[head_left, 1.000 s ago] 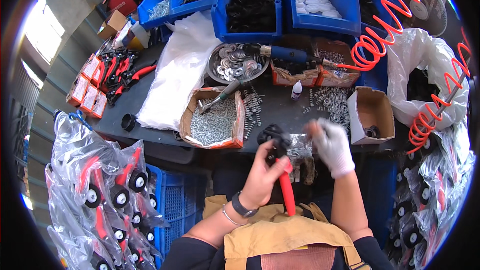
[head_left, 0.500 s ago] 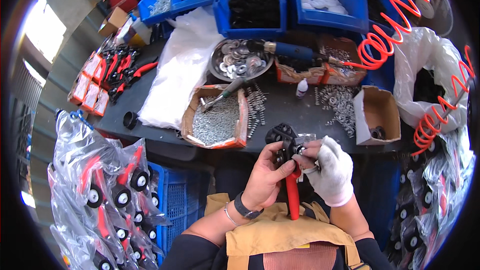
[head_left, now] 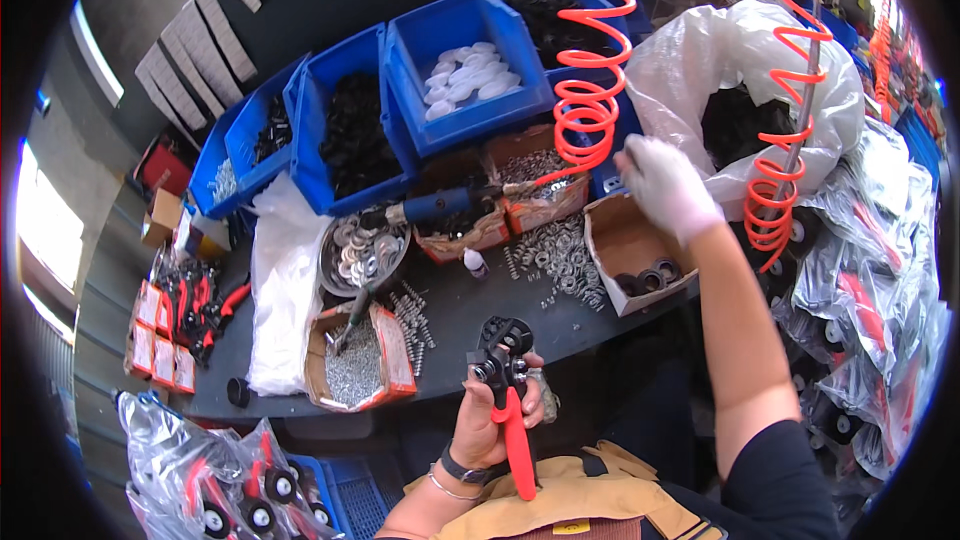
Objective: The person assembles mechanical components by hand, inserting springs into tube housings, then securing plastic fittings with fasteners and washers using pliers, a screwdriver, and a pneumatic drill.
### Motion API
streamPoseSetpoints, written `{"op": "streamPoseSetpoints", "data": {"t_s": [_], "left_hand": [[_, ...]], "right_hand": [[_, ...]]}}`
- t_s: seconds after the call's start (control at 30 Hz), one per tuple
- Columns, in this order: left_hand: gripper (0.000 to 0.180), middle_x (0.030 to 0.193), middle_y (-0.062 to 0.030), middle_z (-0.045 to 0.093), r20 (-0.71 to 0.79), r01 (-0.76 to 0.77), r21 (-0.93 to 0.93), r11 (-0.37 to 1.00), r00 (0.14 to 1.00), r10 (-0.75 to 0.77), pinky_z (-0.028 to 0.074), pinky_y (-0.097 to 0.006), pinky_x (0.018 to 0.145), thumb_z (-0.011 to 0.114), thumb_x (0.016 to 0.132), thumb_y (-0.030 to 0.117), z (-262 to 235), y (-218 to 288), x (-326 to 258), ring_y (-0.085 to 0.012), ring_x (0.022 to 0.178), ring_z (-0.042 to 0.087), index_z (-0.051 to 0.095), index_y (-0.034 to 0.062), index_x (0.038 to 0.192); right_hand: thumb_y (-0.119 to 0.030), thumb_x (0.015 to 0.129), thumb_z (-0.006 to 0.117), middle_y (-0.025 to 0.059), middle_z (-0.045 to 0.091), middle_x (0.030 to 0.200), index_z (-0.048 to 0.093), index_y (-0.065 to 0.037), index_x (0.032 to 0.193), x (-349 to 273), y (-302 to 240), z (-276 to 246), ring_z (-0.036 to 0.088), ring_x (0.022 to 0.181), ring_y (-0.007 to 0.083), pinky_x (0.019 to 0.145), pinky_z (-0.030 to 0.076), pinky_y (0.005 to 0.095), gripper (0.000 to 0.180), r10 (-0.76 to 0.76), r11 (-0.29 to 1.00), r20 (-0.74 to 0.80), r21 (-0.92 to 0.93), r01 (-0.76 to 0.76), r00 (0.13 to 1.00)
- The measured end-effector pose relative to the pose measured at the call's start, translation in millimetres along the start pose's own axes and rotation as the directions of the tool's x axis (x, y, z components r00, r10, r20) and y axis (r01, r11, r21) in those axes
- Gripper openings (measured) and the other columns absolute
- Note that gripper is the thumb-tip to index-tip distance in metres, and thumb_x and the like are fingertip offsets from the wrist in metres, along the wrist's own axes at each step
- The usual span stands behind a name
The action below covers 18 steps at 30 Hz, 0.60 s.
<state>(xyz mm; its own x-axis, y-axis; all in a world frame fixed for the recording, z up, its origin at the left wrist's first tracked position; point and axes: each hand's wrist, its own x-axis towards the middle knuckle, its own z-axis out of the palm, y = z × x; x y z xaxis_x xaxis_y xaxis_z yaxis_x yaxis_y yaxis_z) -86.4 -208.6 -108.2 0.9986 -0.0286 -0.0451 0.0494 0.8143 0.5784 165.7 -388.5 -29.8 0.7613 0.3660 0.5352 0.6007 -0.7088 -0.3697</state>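
My left hand (head_left: 482, 422) is closed round a black hand tool with a red handle (head_left: 518, 445), its black metal head pointing up and away from me. A small pale piece shows beside these fingers, too unclear to name. My right hand (head_left: 662, 185), in a white glove, is stretched out far to the right. It hovers above the back edge of an open cardboard box (head_left: 640, 300) with several dark rings in it, close to the white plastic sack (head_left: 680, 60). The right fingers are blurred and turned away, so their grip is hidden.
Blue bins (head_left: 470, 125) line the back of the bench. In front lie a power driver (head_left: 440, 206), a pan of washers (head_left: 385, 275), a box of small metal parts (head_left: 345, 370) and loose springs (head_left: 560, 260). Red coiled hoses (head_left: 585, 125) hang at the right. Bagged red-handled tools (head_left: 230, 480) stand below.
My right hand has left the tool and reached far right over the cardboard box. My left hand keeps the tool, now lower and further left. The view has swung to the right.
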Motion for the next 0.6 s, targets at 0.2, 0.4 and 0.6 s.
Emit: {"op": "streamPoseSetpoints", "data": {"t_s": [0.2,0.4,0.6], "left_hand": [[0.065,0.103,-0.0096,0.051,-0.078,-0.051,0.007,0.999,0.996,0.052,0.042,-0.027,0.055,0.061,0.076,0.056,-23,-26,13,-0.0149,0.067,0.049,0.041,0.0122,0.119],[0.067,0.112,-0.0090,0.049,-0.073,-0.016,-0.035,0.999,0.997,0.013,0.041,-0.025,0.054,0.060,0.076,0.057,-25,-20,19,-0.0143,0.069,0.047,0.040,0.0176,0.126],[0.064,0.112,-0.0095,0.048,-0.002,0.065,-0.050,0.997,0.998,-0.065,0.041,-0.024,0.054,0.056,0.079,0.058,-23,-18,22,-0.0142,0.069,0.047,0.041,0.0180,0.126]], "right_hand": [[-0.006,0.072,0.055,0.0177,0.065,0.105,0.064,-0.004,0.107,73,62,69,0.061,0.100,0.0336,0.085,0.048,0.0391,0.036,0.222,0.946,0.800,-0.315,0.075,0.558],[-0.007,0.072,0.060,0.0196,0.064,0.104,0.065,-0.005,0.105,76,63,82,0.062,0.099,0.0332,0.081,0.051,0.0392,0.034,0.197,0.914,0.762,-0.371,0.166,0.617],[-0.017,0.087,0.052,0.0200,0.064,0.100,0.063,-0.005,0.108,77,68,42,0.063,0.095,0.0320,0.081,0.050,0.0407,0.026,0.349,0.936,0.083,-0.076,-0.343,0.934]]}}
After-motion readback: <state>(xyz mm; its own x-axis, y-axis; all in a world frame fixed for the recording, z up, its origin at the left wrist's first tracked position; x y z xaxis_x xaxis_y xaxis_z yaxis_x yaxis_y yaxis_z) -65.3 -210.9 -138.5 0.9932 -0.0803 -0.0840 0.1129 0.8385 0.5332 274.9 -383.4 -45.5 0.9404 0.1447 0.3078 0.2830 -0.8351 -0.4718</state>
